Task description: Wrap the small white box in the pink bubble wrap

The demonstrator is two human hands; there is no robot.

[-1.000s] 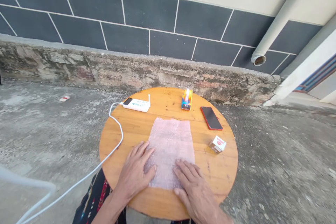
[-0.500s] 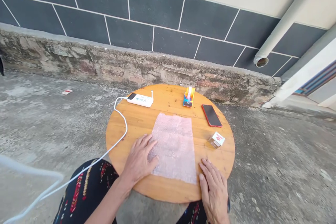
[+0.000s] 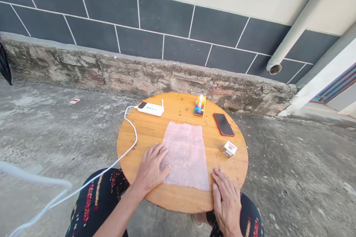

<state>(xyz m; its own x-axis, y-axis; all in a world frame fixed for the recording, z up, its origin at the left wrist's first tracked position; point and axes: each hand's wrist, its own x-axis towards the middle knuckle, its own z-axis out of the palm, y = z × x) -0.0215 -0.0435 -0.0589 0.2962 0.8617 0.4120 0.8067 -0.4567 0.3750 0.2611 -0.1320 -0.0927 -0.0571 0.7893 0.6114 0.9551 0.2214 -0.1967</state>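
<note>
A pinkish, translucent sheet that looks like bubble wrap (image 3: 185,155) lies flat on the round wooden table (image 3: 172,200). My left hand (image 3: 152,168) rests palm down, fingers stretched, over the sheet's left edge. Flat on the tabletop just right of the sheet lies my right hand (image 3: 226,196), its fingers extended and holding nothing. A small white and brown box (image 3: 229,149) stands beyond my right fingertips. Farther back are a phone with a red edge (image 3: 224,124) and a small tape dispenser (image 3: 200,105), yellow and blue.
A white device (image 3: 151,109) with a small screen sits at the table's back left. Its white cable (image 3: 135,133) drops over the left edge past my knee. Behind the table run a low stone ledge (image 3: 128,77) and a tiled wall, with a drainpipe (image 3: 294,26) at right.
The view has tilted up slightly and shifted a little. Both hands keep nearly the same places on the table, and the sheet and other objects stay put.
</note>
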